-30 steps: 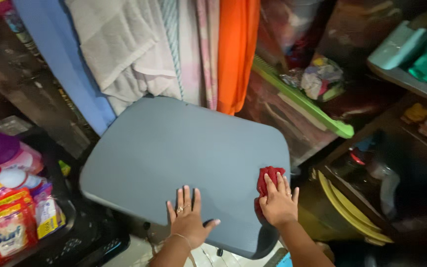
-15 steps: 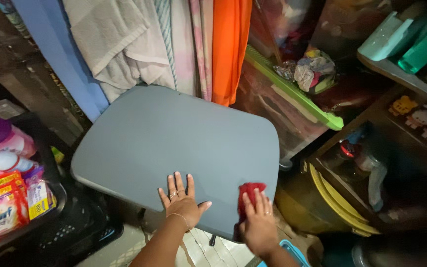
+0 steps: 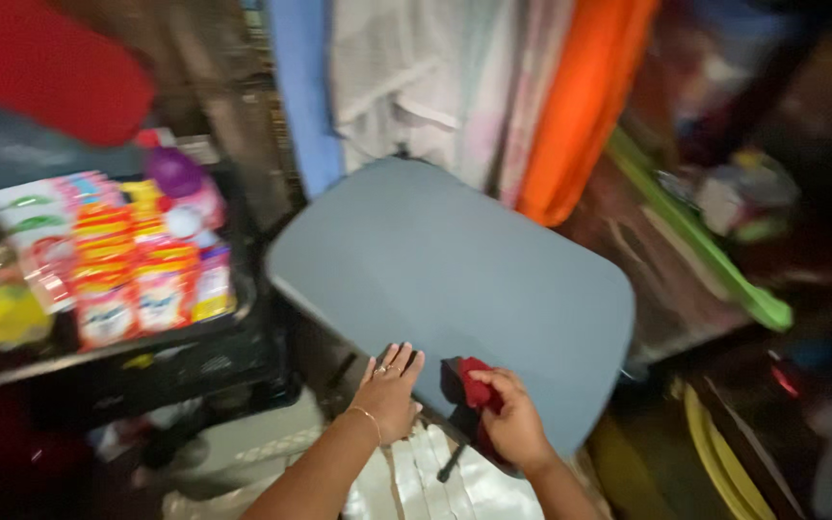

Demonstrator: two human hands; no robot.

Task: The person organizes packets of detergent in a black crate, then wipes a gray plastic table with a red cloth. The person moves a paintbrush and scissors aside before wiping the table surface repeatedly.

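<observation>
1. Table (image 3: 455, 279): grey rounded slab, centre frame. Long axis runs diagonally, from upper left of centre down to lower right. Near edge faces the hands at bottom centre.
2. Right hand (image 3: 512, 424): lower centre-right, fingers curled around a red cloth (image 3: 474, 385), closed on it. Cloth is pressed at the table's near edge, bunched, partly over the lip.
3. Left hand (image 3: 389, 390): just left of the cloth, palm down, fingers spread flat on the near edge of the table. Holds nothing; looks like bracing.
4. Key relation: most of the tabletop lies up and right of both hands, away from the body. Cloth hand is nearer the lower-right end of the long axis; the flat hand is nearer the middle of the near edge. The two hands are close but not touching.
5. Around: black tray (image 3: 98, 351) of packets and bottles at left, apart from the table. Hanging cloths (image 3: 493, 87) at the top, behind the far edge. Frame is motion-blurred; fine detail is unclear.
</observation>
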